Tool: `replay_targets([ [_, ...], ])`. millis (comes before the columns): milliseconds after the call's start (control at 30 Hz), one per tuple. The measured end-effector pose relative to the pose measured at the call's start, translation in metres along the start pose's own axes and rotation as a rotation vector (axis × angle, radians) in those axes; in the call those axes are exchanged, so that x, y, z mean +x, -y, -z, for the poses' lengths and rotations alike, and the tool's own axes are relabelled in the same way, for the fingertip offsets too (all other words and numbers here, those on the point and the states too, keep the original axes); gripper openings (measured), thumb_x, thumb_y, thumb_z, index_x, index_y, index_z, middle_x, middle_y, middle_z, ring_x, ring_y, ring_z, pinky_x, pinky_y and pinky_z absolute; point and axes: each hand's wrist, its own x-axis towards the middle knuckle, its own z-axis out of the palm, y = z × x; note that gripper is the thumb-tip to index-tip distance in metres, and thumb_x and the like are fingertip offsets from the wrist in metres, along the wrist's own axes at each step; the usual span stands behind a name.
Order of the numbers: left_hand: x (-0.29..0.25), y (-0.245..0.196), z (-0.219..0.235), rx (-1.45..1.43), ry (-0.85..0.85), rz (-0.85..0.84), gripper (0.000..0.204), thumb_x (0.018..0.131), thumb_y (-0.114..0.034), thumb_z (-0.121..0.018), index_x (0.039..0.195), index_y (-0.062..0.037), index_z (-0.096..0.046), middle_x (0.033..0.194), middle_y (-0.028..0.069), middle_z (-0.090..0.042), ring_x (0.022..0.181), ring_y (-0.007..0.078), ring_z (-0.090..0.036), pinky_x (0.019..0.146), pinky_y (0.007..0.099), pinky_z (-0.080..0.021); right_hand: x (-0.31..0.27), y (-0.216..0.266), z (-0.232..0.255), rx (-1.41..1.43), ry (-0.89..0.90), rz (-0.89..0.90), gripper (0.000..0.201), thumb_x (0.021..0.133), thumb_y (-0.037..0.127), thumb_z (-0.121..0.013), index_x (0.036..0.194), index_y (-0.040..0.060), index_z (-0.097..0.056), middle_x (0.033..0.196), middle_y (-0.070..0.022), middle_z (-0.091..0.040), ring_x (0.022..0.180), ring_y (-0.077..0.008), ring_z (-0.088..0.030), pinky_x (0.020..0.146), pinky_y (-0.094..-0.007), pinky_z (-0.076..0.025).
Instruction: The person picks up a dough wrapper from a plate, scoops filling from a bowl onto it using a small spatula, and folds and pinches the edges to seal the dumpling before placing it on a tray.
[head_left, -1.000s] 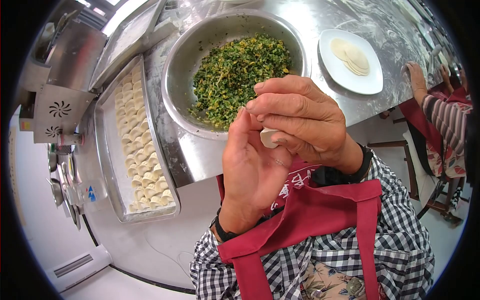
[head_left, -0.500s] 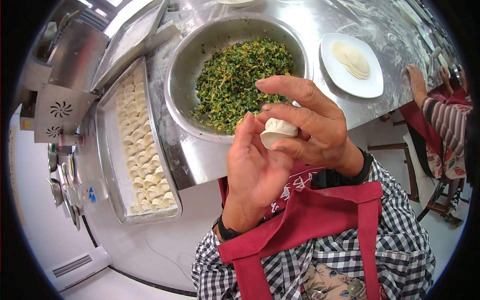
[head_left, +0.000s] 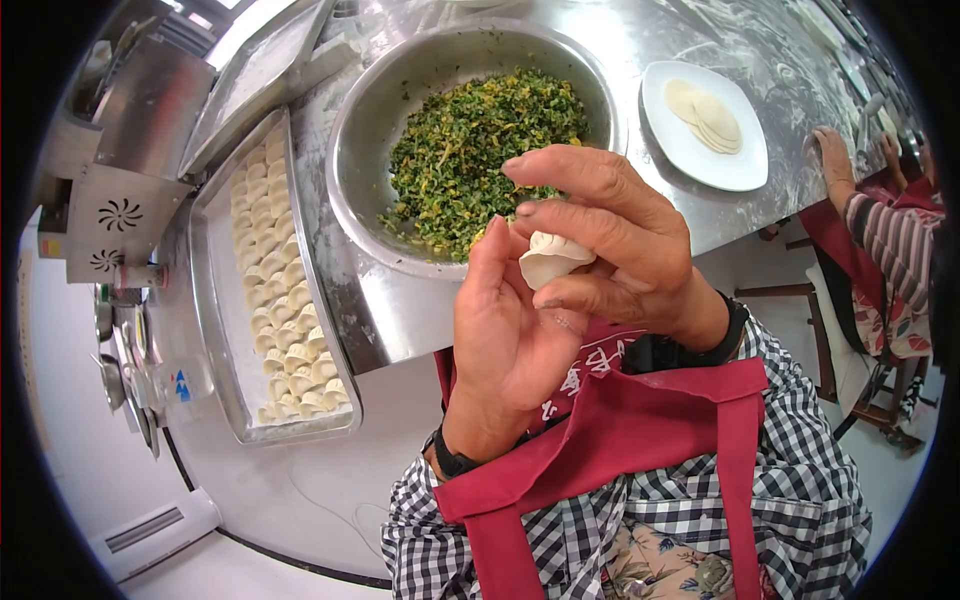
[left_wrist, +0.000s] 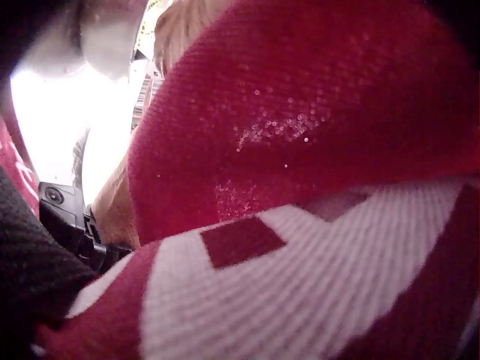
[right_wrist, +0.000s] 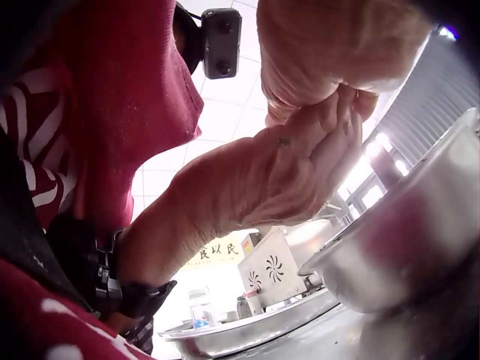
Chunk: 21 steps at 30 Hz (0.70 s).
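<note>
A pale pleated dumpling (head_left: 553, 262) sits between the two hands in the head view. The right hand (head_left: 625, 240) pinches it with the thumb below and bent fingers above. Beside it the left hand (head_left: 515, 335) is cupped, its palm showing and its fingertips right at the dumpling's far left side. Most left fingers are hidden behind the right hand. From below, the right wrist view shows the left hand (right_wrist: 270, 172) reaching up against the right hand (right_wrist: 337, 52), with the dumpling hidden. Red cloth (left_wrist: 300, 112) covers most of the left wrist view.
Just beyond the hands stands a steel bowl (head_left: 345, 190) of chopped green and yellow filling (head_left: 480, 150). A tray (head_left: 215, 330) of dumplings (head_left: 290, 300) lies left. Right stands a white plate (head_left: 670, 150) with wrappers (head_left: 708, 120); another person's hand (head_left: 832, 155) rests farther right.
The right fingers have lifted and spread from over the left hand, bringing the pleated dumpling into sight. Since half a second ago it has tipped slightly in the right hand's pinch.
</note>
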Motion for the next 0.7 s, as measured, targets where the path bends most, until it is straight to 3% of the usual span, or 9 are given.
replay_targets([
  [167,0.003,0.006,-0.02,0.171,-0.261,-0.073,0.043,0.096,-0.03,-0.027,0.116,0.0019,-0.046,0.119,0.0157,-0.05,0.11,0.0251,-0.049,0.093,0.0389,-0.042,-0.007,-0.007,0.002,0.037,0.055,-0.007,0.03,0.082,0.025,-0.06,0.096,-0.0018,-0.061,0.111,-0.0225,-0.054,0.099,-0.0311,-0.055,0.076,-0.0344,-0.051],
  [200,0.003,0.006,-0.022,0.17,-0.262,-0.074,0.043,0.096,-0.03,-0.027,0.116,0.0019,-0.046,0.119,0.0157,-0.05,0.11,0.0251,-0.049,0.093,0.0389,-0.042,-0.008,-0.008,0.002,0.109,0.059,-0.017,0.028,0.081,0.021,-0.061,0.097,-0.0016,-0.061,0.112,-0.0229,-0.053,0.099,-0.0302,-0.056,0.075,-0.0325,-0.052],
  [267,0.001,0.006,-0.025,0.324,-0.27,-0.084,0.041,0.095,-0.033,-0.031,0.111,-0.0002,-0.049,0.109,0.0108,-0.053,0.098,0.0186,-0.051,0.081,0.0315,-0.042,-0.008,-0.005,0.002,0.182,0.062,-0.027,0.026,0.081,0.018,-0.062,0.098,-0.0014,-0.061,0.113,-0.0232,-0.052,0.098,-0.0293,-0.057,0.073,-0.0306,-0.053],
  [333,0.0,0.009,-0.032,0.39,-0.301,-0.119,0.041,0.095,-0.033,-0.031,0.111,0.0002,-0.049,0.109,0.0105,-0.053,0.097,0.0177,-0.051,0.08,0.0311,-0.042,-0.008,0.005,0.002,0.405,0.02,-0.266,0.023,0.078,0.01,-0.064,0.099,-0.0006,-0.062,0.115,-0.0233,-0.051,0.097,-0.0277,-0.058,0.075,-0.0313,-0.052],
  [367,-0.001,0.01,-0.033,0.457,-0.332,-0.154,0.042,0.095,-0.033,-0.031,0.111,0.0005,-0.049,0.109,0.0102,-0.054,0.097,0.0168,-0.051,0.079,0.0307,-0.042,-0.008,0.005,0.003,0.405,0.02,-0.265,0.023,0.078,0.01,-0.064,0.099,-0.0006,-0.062,0.115,-0.0233,-0.051,0.097,-0.0277,-0.058,0.075,-0.0313,-0.052],
  [467,-0.003,0.003,-0.02,0.517,-0.207,-0.076,0.042,0.095,-0.033,-0.031,0.112,0.0009,-0.049,0.109,0.0092,-0.053,0.097,0.0167,-0.051,0.082,0.0307,-0.041,-0.009,0.002,0.007,0.521,0.066,-0.237,0.023,0.075,0.004,-0.065,0.098,0.0004,-0.063,0.117,-0.0227,-0.05,0.097,-0.0268,-0.059,0.076,-0.0301,-0.052],
  [533,-0.004,0.003,-0.018,0.506,-0.209,-0.078,0.043,0.095,-0.033,-0.031,0.113,0.001,-0.049,0.109,0.0088,-0.053,0.097,0.0167,-0.05,0.083,0.0308,-0.04,-0.011,0.002,0.009,0.557,0.097,-0.327,0.019,0.071,-0.001,-0.068,0.09,0.001,-0.065,0.115,-0.0158,-0.053,0.092,-0.0197,-0.061,0.074,-0.0266,-0.052],
  [633,-0.003,0.007,-0.025,0.517,-0.255,-0.086,0.044,0.095,-0.034,-0.03,0.114,0.0019,-0.048,0.11,0.0089,-0.053,0.098,0.0167,-0.05,0.085,0.0312,-0.039,-0.01,0.009,0.007,0.591,0.042,-0.438,0.019,0.069,-0.003,-0.068,0.088,0.0014,-0.066,0.115,-0.0164,-0.052,0.092,-0.0202,-0.061,0.072,-0.0264,-0.052],
  [700,-0.002,0.009,-0.028,0.539,-0.298,-0.088,0.045,0.095,-0.034,-0.03,0.114,0.0027,-0.048,0.11,0.0094,-0.053,0.098,0.0168,-0.05,0.086,0.0316,-0.039,-0.007,0.009,0.01,0.569,0.073,-0.393,0.02,0.068,-0.005,-0.068,0.087,0.0014,-0.066,0.116,-0.0162,-0.052,0.091,-0.0202,-0.062,0.072,-0.0264,-0.053],
])
